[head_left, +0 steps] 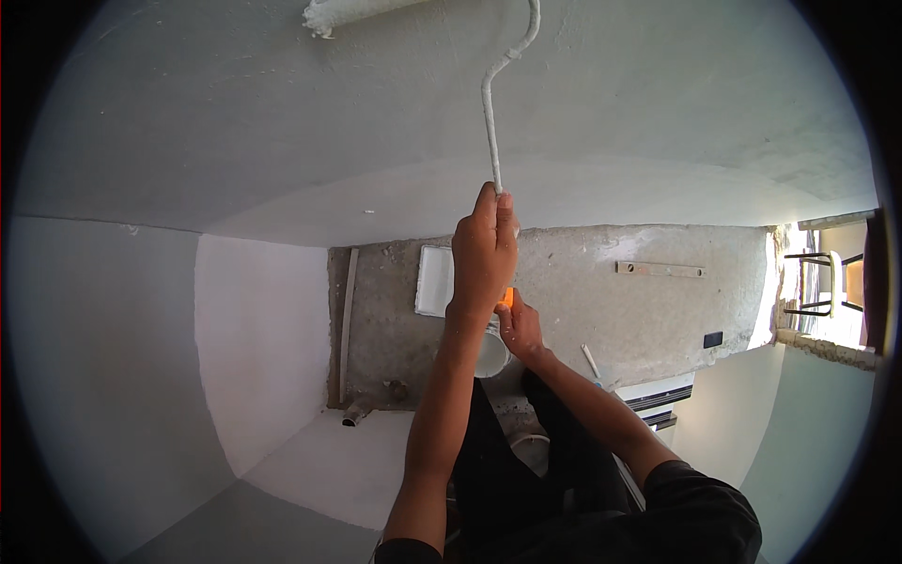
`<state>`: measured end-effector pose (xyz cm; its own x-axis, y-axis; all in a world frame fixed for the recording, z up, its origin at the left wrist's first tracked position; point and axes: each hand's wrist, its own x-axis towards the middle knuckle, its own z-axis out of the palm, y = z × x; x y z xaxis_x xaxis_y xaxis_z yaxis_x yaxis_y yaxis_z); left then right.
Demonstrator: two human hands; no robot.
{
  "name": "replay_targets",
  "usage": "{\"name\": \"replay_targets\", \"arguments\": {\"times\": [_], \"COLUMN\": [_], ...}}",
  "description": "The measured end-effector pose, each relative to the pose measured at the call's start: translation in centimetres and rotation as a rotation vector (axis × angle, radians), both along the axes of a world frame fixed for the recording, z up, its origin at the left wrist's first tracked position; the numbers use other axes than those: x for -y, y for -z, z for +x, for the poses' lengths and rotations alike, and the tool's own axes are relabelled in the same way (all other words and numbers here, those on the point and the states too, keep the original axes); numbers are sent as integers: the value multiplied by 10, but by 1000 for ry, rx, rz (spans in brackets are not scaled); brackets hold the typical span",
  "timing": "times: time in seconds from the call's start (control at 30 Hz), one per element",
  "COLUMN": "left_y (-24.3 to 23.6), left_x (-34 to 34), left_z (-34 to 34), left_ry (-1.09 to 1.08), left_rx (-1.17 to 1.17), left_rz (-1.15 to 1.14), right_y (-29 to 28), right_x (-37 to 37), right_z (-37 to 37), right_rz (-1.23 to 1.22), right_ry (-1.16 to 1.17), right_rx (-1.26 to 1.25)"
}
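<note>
A paint roller [489, 108] reaches up toward the grey wall, its bent metal rod coated in white paint. At the top edge, its white roller sleeve [362, 11] is partly cut off by the picture's rim. My left hand [486, 242] is wrapped round the upper grip, just under the rod. Lower down, my right hand [522, 325] closes round the orange end of the same handle [507, 298]. Most of the grip is hidden behind my fingers and left wrist. Below my hands stands a white bucket [491, 355], partly covered by my forearm.
A white paint tray [432, 293] lies on the concrete floor beside the bucket. Farther right are a spirit level [660, 270] and a small dark block [713, 339]. A wooden strip [348, 324] runs along the left wall, near a short pipe [353, 415]. A chair [834, 284] stands beyond the doorway.
</note>
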<state>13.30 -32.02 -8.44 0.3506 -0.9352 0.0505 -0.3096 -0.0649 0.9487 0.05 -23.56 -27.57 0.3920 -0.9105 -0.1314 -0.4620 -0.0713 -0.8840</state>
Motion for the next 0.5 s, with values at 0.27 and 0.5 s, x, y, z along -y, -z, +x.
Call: {"name": "replay_targets", "arguments": {"times": [0.27, 0.5], "left_y": [94, 234], "left_x": [-19, -66], "left_z": [-20, -44], "left_ry": [8, 55], "left_rx": [39, -62], "left_rz": [168, 460], "right_y": [78, 123], "right_x": [-48, -138], "right_z": [-26, -65], "right_rz": [117, 438], "right_ry": [59, 15], "right_rx": [-88, -277]}}
